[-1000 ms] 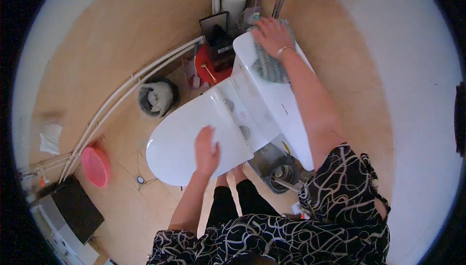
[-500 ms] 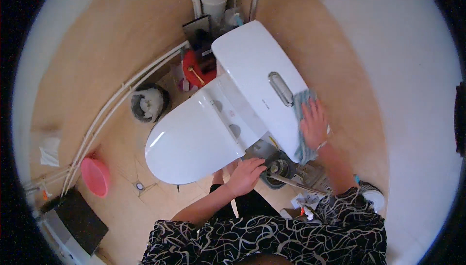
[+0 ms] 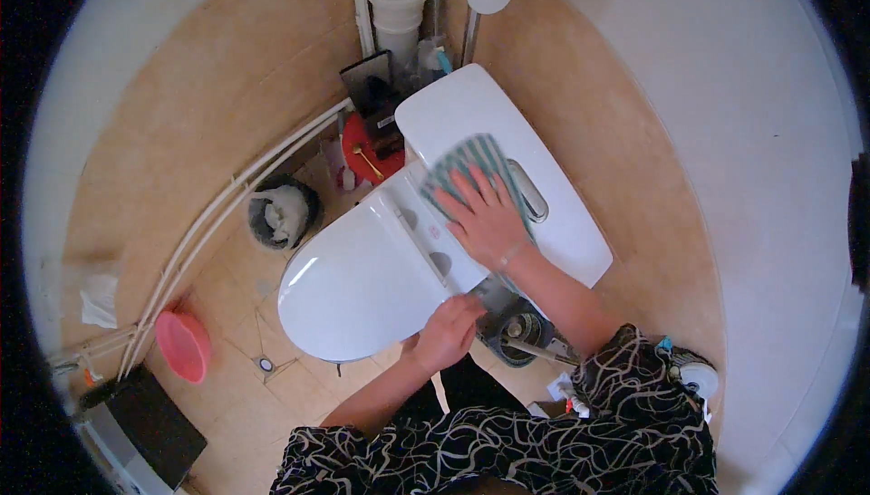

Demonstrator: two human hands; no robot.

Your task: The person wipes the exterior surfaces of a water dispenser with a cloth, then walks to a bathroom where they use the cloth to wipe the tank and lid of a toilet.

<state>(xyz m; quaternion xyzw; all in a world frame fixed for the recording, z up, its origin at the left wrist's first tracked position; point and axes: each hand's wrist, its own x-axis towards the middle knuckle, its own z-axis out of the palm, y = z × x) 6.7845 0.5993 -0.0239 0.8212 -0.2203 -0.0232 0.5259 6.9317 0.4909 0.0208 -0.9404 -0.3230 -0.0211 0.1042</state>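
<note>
Head view: nearest, the person's black shirt [image 3: 381, 450] with its pale looping pattern is filling the lower edge. The left hand [image 3: 449, 330] is hovering or resting by the near side of the toilet, its fingers curling in; I cannot tell whether it is touching the edge or holding anything. Just right of it, a dark grey tub [image 3: 512, 359] is sitting on the floor beside the toilet, a pale stick leaning out over its rim. Left of that hand, the rounded white toilet lid [image 3: 362, 287] is lying down over the bowl. Farther up, the right hand [image 3: 491, 225] is lying palm down with fingers spread, covering part of a green-and-white striped cloth [image 3: 476, 153] rather than clenching it. That cloth is draping across the bowl-side edge of the white cistern top [image 3: 566, 228], partly hiding the oval flush button [image 3: 535, 194]. To the left, a pink basin [image 3: 186, 350] is standing near the wall, and a dark bin [image 3: 261, 223] is holding something white and crumpled. Beyond it, a red basin [image 3: 356, 134] is resting behind the toilet, a gold-coloured utensil showing against it. Farthest off, a thick white pipe [image 3: 399, 15] is rising in the corner.
</note>
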